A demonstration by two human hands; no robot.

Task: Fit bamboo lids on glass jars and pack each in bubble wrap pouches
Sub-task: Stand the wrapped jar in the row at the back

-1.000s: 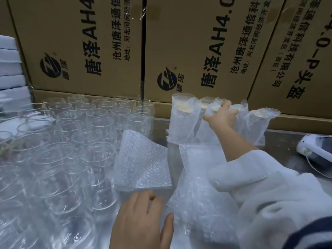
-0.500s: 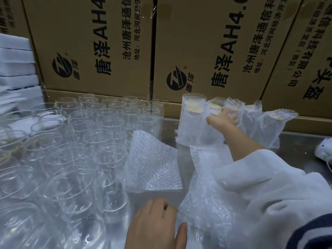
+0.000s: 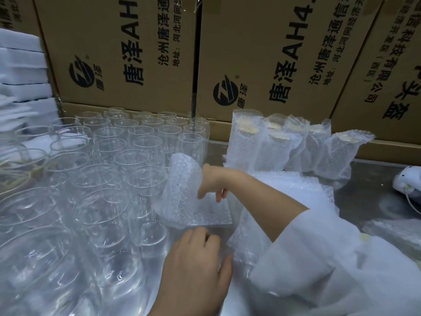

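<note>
Several empty glass jars [image 3: 141,160] without lids fill the left of the steel table [image 3: 369,197]. At the back right stand several packed jars in bubble wrap pouches [image 3: 273,144], their bamboo lids showing through the tops. An empty bubble wrap pouch [image 3: 182,197] lies in the middle, its far corner lifted. My right hand [image 3: 213,182] pinches that lifted corner. My left hand [image 3: 196,267] rests near the front edge of the pouch, fingers loosely bent, holding nothing. More loose pouches [image 3: 296,190] lie under my right forearm.
Large printed cardboard boxes [image 3: 262,55] form a wall along the back. White foam sheets [image 3: 22,65] are stacked at the far left. A white device with a cord [image 3: 407,182] lies at the right edge.
My right hand left the packed jars at the back and came forward to the empty pouch, lifting its corner. My left hand has stayed near the pouch's front edge.
</note>
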